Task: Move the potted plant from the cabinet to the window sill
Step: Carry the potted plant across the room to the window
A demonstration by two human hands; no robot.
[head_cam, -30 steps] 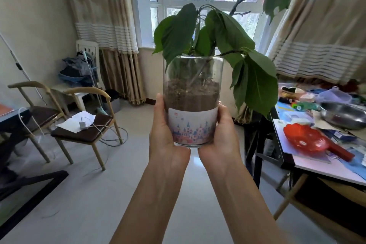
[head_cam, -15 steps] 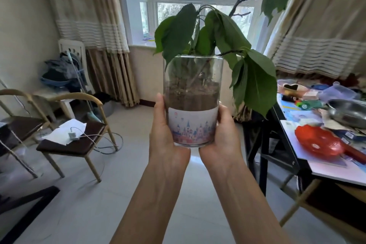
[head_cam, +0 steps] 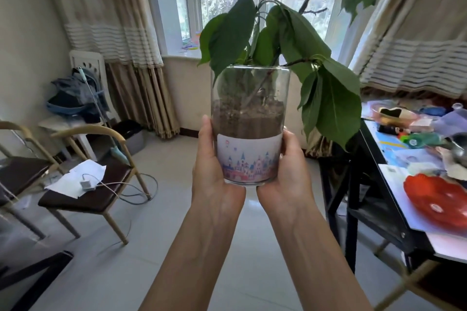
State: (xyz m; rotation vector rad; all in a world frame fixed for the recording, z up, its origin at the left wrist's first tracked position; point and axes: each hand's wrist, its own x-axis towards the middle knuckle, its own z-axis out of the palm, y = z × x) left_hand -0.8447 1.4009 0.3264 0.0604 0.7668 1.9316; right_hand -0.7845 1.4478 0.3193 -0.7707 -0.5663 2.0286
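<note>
The potted plant [head_cam: 249,131] is a clear glass jar of dark soil with a castle-print band and large drooping green leaves. I hold it upright in mid-air at chest height. My left hand [head_cam: 212,166] grips its left side and my right hand [head_cam: 288,169] its right side, palms under the base. The window sill [head_cam: 185,54], white, lies straight ahead behind the leaves, below the window; small colourful items sit on its left part. The cabinet is out of view.
Two wooden chairs [head_cam: 93,184] stand at the left, one bearing papers and a charger cable. A cluttered table [head_cam: 417,184] with a red dish [head_cam: 439,202] lines the right. Curtains [head_cam: 113,33] hang at both sides of the window. Tiled floor [head_cam: 161,209] runs ahead.
The view has advanced toward the window; the sill and chairs appear nearer and the chairs have shifted left. Both hands keep the same hold on the jar.
</note>
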